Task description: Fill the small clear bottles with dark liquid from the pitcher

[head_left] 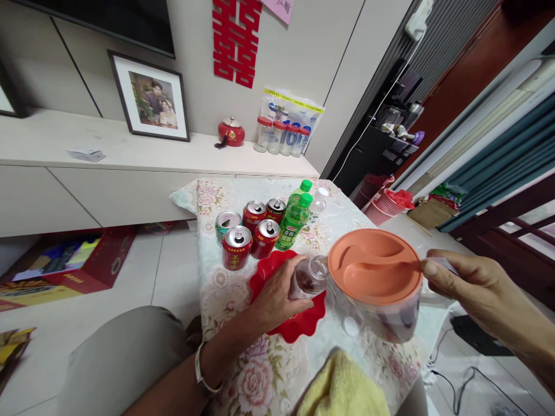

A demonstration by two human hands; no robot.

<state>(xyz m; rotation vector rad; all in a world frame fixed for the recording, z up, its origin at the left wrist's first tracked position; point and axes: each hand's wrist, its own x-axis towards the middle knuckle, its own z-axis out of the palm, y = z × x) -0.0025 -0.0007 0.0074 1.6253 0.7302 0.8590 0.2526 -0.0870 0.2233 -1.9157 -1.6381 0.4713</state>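
Observation:
My left hand [277,296] is wrapped around a clear plastic bottle [313,276] with some dark liquid in it. The bottle is uncapped and tilted, its mouth against or close to the spout of a clear pitcher [390,319]. An orange lid [375,271] covers the pitcher, and dark liquid shows inside. My right hand [470,283] grips the pitcher's handle and holds it tipped to the left. Under the bottle lies a red scalloped plate [303,326]. A white cap [350,326] shows on the tablecloth beneath the pitcher.
Several drink cans [237,248] and two green bottles [295,222] stand at the table's far left. Behind them is a clear bottle with a white cap [321,199]. A yellow towel [344,387] lies at the near edge. Lidded jars [277,137] line the cabinet.

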